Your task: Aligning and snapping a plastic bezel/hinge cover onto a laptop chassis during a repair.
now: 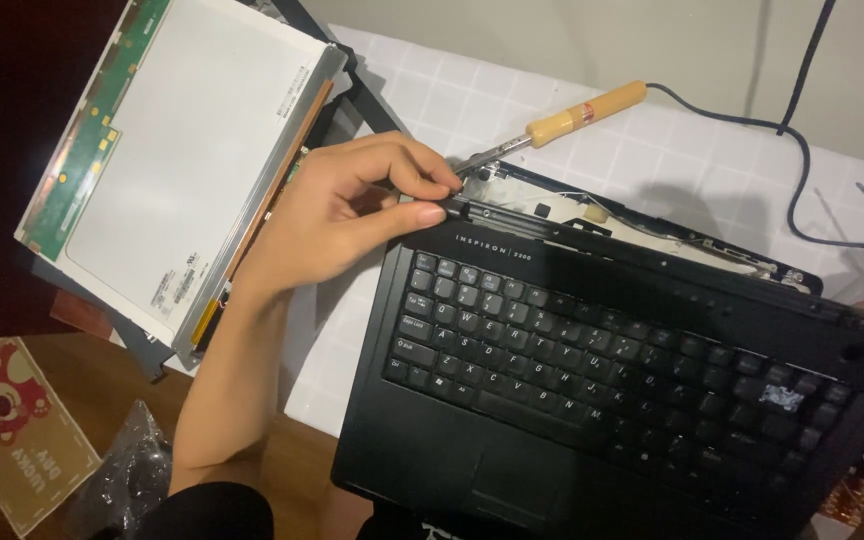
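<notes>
Pinching the laptop (592, 380) bezel strip, left-hand fingers (422, 195) sit beside a wooden-handled screwdriver (577, 115); detached screen panel (182, 150) nearby.

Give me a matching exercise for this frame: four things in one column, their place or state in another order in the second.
1. left hand
2. screwdriver
3. detached screen panel
4. plastic bag

a. bottom left, on the wooden surface
b. lying beyond the laptop, wooden handle
c. pinching the laptop's upper left corner
d. upper left, face down

Pairs: 1-c, 2-b, 3-d, 4-a
</notes>
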